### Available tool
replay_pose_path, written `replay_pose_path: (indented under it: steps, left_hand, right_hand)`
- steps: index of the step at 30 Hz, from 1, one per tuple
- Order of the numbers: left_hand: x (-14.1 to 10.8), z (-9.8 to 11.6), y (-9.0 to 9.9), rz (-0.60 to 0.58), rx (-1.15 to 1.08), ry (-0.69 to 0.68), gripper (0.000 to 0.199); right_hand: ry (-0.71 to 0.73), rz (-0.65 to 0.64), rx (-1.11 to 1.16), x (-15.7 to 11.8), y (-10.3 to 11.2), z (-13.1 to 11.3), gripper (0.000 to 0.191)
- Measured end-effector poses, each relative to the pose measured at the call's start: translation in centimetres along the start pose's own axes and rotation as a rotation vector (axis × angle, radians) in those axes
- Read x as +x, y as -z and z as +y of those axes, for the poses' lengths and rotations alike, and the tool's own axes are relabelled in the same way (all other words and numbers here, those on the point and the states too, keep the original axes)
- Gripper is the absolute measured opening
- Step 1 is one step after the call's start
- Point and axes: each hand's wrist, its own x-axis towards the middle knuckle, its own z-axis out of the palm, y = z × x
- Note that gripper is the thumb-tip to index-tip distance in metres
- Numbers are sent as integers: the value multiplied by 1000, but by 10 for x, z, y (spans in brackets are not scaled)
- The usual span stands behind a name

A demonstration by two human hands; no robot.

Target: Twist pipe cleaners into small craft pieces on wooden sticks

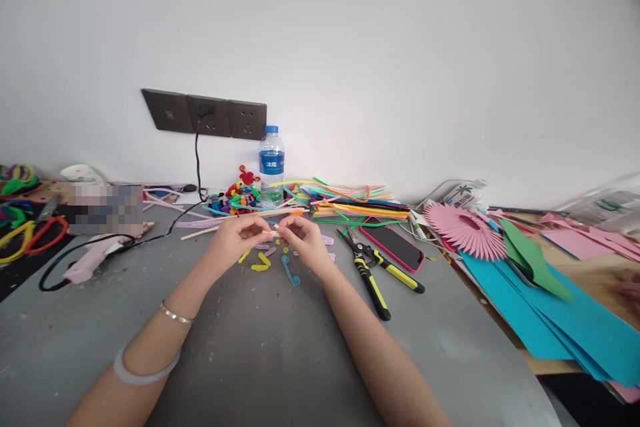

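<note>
My left hand (pixel 239 242) and my right hand (pixel 306 240) meet over the grey table, fingertips pinched together. Between them is a short pale piece (pixel 273 233) that looks like pipe cleaner, mostly covered by the fingers. Just below the hands lie bent yellow pipe cleaner pieces (pixel 259 267), a blue curled pipe cleaner (pixel 289 271) and a few lilac bits (pixel 328 240). A long cream pipe cleaner (pixel 197 234) rests by my left wrist. To the right of my right hand, pliers (pixel 371 267) with black and yellow handles lie with handles spread.
A water bottle (pixel 271 170) stands at the wall beside bundled pipe cleaners (pixel 357 205). A phone (pixel 393 245) lies behind the pliers. At left are a corded glue gun (pixel 93 259) and scissors (pixel 47 233); at right, blue paper (pixel 530 313) and a pink pleated paper (pixel 465 230).
</note>
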Motion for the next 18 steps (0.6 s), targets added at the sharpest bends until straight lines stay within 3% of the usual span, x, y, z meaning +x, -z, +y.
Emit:
replay_pose_path:
  steps: [10, 16, 18]
  left_hand:
    - [0, 4, -2, 5, -211, 80, 30]
    - [7, -11, -1, 87, -282, 99, 36]
    - [10, -16, 0, 127, -210, 94, 38]
  right_hand:
    - [-20, 41, 21, 3, 2, 8, 32]
    - [256, 248, -266, -1, -2, -15, 14]
    - [346, 203, -329, -4, -21, -32, 9]
